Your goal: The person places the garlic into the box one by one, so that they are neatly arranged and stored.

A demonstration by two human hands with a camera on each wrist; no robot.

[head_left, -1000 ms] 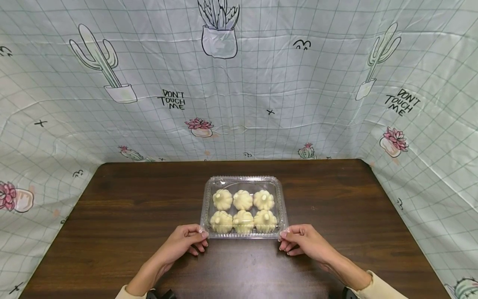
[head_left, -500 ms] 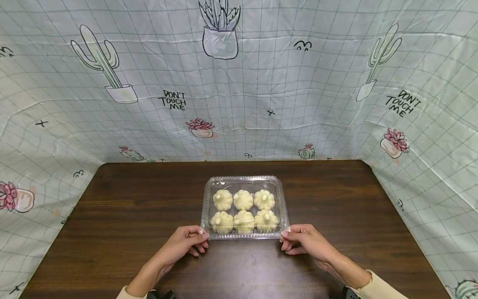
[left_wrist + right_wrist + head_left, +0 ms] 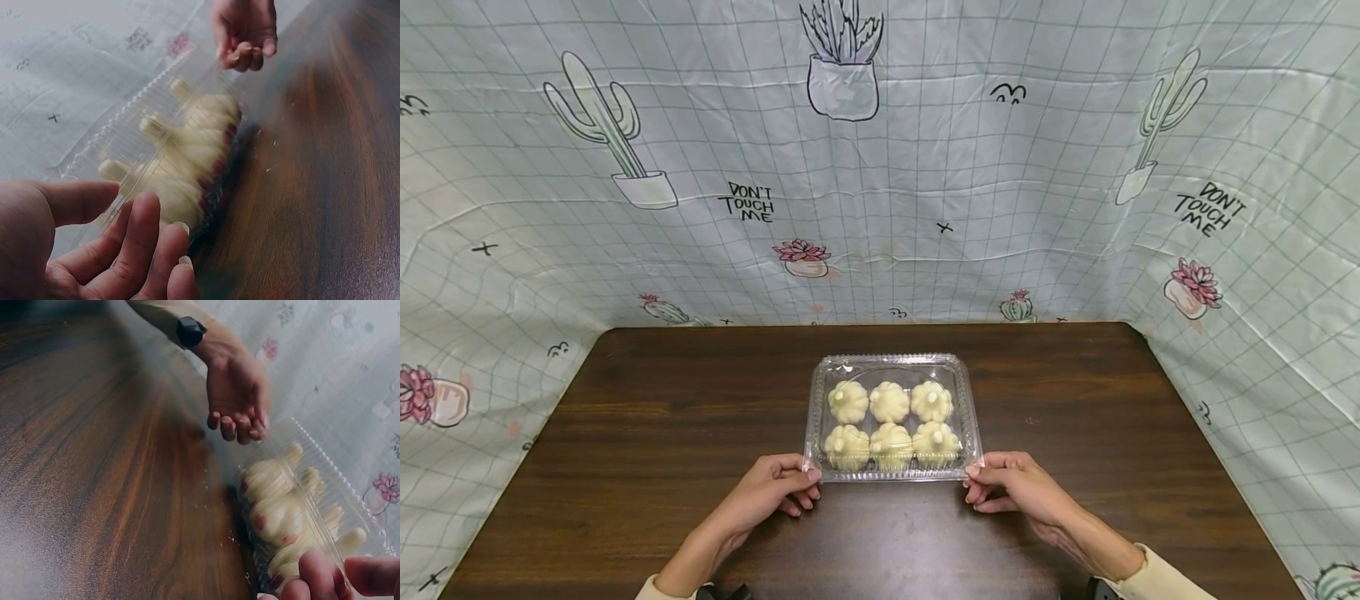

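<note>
A clear plastic clamshell container lies with its lid down on the table. Inside are two rows of cream-coloured, ribbed, garlic-shaped pieces with stubby stems; reddish patches show low on their sides in the wrist views. My left hand pinches the near left corner of the rim between thumb and index finger. At the near right corner, my right hand pinches the rim in the same way. The left wrist view shows the left thumb and finger at the lid edge, the other fingers loosely bent.
The dark brown wooden table extends around the container on all sides. A pale grid-patterned cloth with cactus drawings hangs behind it and along both sides. The left wrist wears a black band with a dark round piece.
</note>
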